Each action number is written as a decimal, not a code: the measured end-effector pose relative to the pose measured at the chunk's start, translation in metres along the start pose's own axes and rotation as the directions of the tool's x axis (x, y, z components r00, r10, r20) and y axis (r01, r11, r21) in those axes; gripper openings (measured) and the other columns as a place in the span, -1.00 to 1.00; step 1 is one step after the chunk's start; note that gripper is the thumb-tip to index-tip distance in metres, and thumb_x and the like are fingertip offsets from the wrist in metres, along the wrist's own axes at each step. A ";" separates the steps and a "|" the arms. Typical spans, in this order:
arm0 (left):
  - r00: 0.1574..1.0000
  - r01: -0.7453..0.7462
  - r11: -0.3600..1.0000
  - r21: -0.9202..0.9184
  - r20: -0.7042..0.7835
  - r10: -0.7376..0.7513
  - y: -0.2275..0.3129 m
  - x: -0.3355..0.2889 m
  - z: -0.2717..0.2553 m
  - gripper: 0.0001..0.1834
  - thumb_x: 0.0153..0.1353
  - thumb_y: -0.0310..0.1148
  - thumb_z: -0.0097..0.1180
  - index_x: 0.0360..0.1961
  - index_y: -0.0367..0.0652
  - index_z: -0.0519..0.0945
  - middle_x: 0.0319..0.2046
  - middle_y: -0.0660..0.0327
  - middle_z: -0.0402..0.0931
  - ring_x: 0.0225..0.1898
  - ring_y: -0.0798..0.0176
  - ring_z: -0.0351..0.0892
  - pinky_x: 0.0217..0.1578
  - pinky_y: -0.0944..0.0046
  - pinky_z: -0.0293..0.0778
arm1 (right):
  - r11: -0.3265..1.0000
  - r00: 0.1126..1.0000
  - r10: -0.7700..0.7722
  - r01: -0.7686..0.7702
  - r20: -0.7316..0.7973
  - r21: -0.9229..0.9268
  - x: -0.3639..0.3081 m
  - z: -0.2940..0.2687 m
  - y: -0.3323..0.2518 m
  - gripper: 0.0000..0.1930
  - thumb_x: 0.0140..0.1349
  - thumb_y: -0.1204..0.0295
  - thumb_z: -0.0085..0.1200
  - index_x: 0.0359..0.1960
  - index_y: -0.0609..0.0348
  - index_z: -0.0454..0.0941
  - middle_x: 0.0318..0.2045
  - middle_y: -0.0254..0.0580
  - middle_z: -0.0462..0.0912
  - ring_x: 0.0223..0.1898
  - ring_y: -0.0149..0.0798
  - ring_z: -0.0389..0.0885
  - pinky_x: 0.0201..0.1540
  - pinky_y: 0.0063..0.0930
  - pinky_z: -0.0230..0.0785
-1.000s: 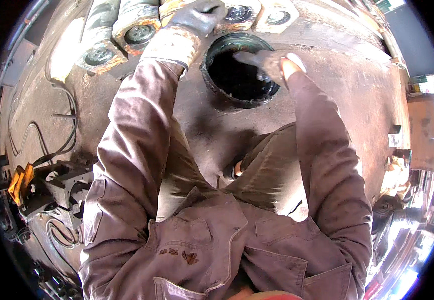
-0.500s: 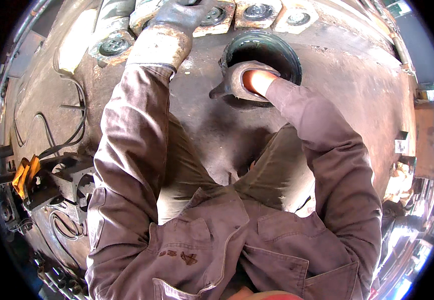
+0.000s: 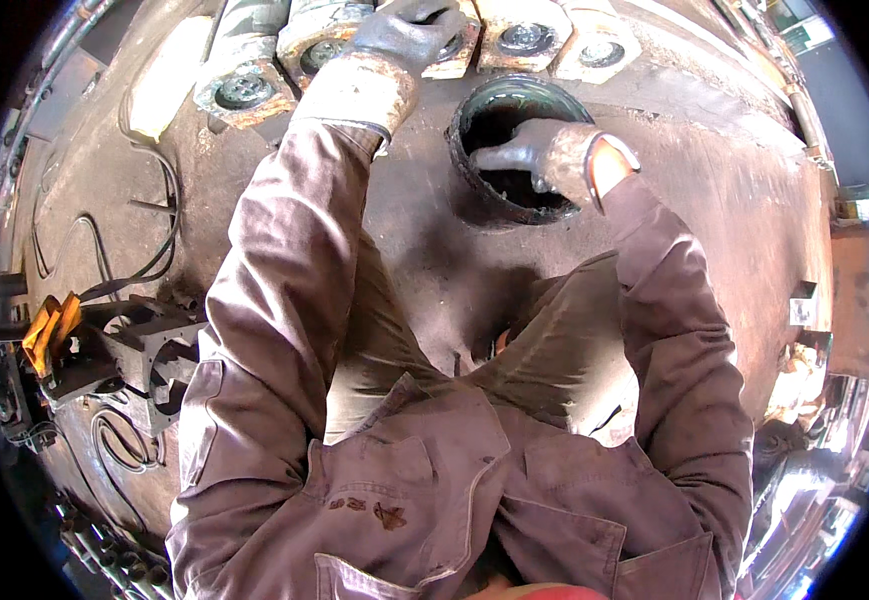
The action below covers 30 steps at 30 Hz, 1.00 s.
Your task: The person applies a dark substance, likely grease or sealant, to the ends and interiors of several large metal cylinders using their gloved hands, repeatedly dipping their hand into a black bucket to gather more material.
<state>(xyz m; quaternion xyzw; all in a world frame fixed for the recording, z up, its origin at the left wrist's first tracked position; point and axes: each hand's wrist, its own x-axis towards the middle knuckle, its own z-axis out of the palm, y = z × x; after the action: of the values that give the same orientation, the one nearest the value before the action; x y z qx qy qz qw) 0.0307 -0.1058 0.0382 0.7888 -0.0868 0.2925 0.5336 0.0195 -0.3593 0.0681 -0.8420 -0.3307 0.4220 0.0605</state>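
Observation:
My left hand (image 3: 406, 40), in a grey-coated, stained work glove, is at the row of metal pieces along the far side. Its fingers are curled closed; what they hold, if anything, is hidden. A dark round bucket (image 3: 464, 185), open at the top with blackish residue inside, stands in front of me. Over its mouth is my right hand (image 3: 549, 160), gloved the same way. One digit stretches out leftward, apart from the rest; the other fingers are partly hidden, and nothing shows in them. A block-ended metal piece (image 3: 527, 40) with a round recess lies just beyond the bucket.
Similar block-ended pieces, one a greased cylinder (image 3: 244, 90), line the far side. A black cable (image 3: 169, 230) loops across the floor at left, near a dark metal bracket (image 3: 144, 355) and a yellow-orange item (image 3: 51, 335). A brown box (image 3: 859, 285) stands at right.
My right hand has risen out of the bucket, now showing over its mouth. My left hand stays curled at the far pieces. The whole view has shifted slightly.

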 end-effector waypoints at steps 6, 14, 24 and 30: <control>0.985 0.075 0.988 0.133 0.145 -0.095 0.004 -0.004 -0.008 -0.64 0.36 -0.05 0.38 0.11 0.09 0.80 0.03 0.26 0.79 0.09 0.31 0.73 0.20 0.29 0.57 | 0.923 0.996 0.080 -0.058 0.041 -0.381 0.010 0.058 -0.002 -0.60 0.42 0.00 0.03 0.12 -0.27 0.80 0.09 -0.27 0.77 0.11 -0.23 0.71 0.20 -0.16 0.49; 0.975 0.171 0.981 0.089 0.125 -0.182 0.013 -0.002 0.008 -0.58 0.35 -0.09 0.42 0.11 -0.08 0.78 0.05 0.20 0.78 0.13 0.28 0.71 0.22 0.26 0.56 | 0.546 0.938 -0.244 0.342 0.245 -0.765 0.025 0.089 -0.016 -0.62 0.43 0.12 0.12 -0.05 0.14 0.82 -0.03 -0.06 0.83 -0.04 -0.01 0.80 0.06 -0.18 0.59; 0.959 0.239 0.966 0.099 0.133 -0.250 0.050 0.002 -0.012 -0.56 0.34 -0.12 0.43 0.15 -0.10 0.78 0.08 0.20 0.76 0.15 0.32 0.67 0.25 0.29 0.53 | 0.813 0.828 0.081 0.268 -0.555 0.517 0.018 -0.038 0.020 -0.55 0.45 0.19 0.09 0.23 0.21 0.65 0.04 0.04 0.71 0.06 -0.07 0.67 0.13 -0.31 0.45; 0.937 0.342 0.925 -0.166 0.129 -0.324 0.033 -0.002 0.008 -0.67 0.36 -0.30 0.43 0.10 -0.18 0.78 0.00 0.22 0.79 0.08 0.35 0.71 0.19 0.31 0.59 | 0.758 0.773 0.053 0.381 -0.632 0.530 0.055 -0.031 0.033 -0.57 0.50 0.37 -0.01 0.33 0.21 0.57 0.22 0.01 0.62 0.20 -0.14 0.58 0.28 -0.39 0.35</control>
<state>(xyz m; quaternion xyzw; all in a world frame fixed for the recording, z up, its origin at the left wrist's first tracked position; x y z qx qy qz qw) 0.0173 -0.1266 0.0609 0.7524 -0.0049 0.1487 0.6417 0.0829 -0.3458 0.0389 -0.8263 -0.2082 0.2042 0.4818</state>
